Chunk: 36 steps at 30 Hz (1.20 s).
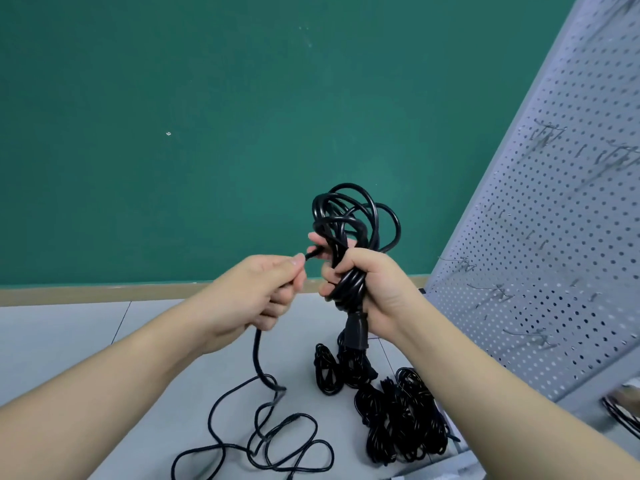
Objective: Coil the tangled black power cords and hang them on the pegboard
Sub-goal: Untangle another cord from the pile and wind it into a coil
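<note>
Both hands, left and right, raised, fingers curled.

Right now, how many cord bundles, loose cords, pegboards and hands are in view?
Cord bundle in the right hand's grip: 1
Bundles on the floor, edges blurred: about 4
Loose cord in the left hand: 1
Pegboard: 1
Hands: 2
Total: about 9

Single head-worn wide-angle view, facing forward and down, close above both hands: left hand, right hand. Floor below them, pegboard just right of the right hand.
</note>
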Available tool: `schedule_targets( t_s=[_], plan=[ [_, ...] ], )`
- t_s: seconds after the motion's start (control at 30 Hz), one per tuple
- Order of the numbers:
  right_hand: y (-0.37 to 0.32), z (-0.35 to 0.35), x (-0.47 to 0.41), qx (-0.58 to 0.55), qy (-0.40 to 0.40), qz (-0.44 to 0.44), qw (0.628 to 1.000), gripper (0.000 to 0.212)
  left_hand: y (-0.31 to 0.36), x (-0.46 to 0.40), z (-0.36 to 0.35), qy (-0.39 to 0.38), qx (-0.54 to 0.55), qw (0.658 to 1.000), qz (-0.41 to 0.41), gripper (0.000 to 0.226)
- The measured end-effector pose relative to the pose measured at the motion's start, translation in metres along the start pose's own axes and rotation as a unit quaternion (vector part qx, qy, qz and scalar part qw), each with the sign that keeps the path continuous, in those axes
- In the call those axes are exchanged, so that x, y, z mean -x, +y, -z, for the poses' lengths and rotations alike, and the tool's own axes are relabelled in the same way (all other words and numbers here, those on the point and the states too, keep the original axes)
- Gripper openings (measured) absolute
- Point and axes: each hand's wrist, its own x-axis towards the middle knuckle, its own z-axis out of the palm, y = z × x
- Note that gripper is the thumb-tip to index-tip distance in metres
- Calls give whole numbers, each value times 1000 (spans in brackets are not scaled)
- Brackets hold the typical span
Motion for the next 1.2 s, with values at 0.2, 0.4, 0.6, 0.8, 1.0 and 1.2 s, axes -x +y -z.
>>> schedule_targets(
  t_s=[0.2,0.4,0.6,0.8,1.0,1.2],
  plan=[
    [4,-10,6,128,111,-8,986,57,-13,-10,12,273,-280,909,-143,39],
    [2,-18,9,90,100,26,991,44,-17,-19,21,364,-478,767,-225,49],
    [0,-10,12,98,115,44,988,33,-19,-30,14,216,-172,959,-64,50],
    [3,-10,11,173,151,87,969,17,-10,-19,-2,85,249,961,81,47],
    [1,-9,10,218,150,99,959,24,1,-5,-12,-40,319,938,127,39],
    [4,-14,10,189,112,72,973,27,-1,-3,-17,-44,260,959,106,47]
  ],
)
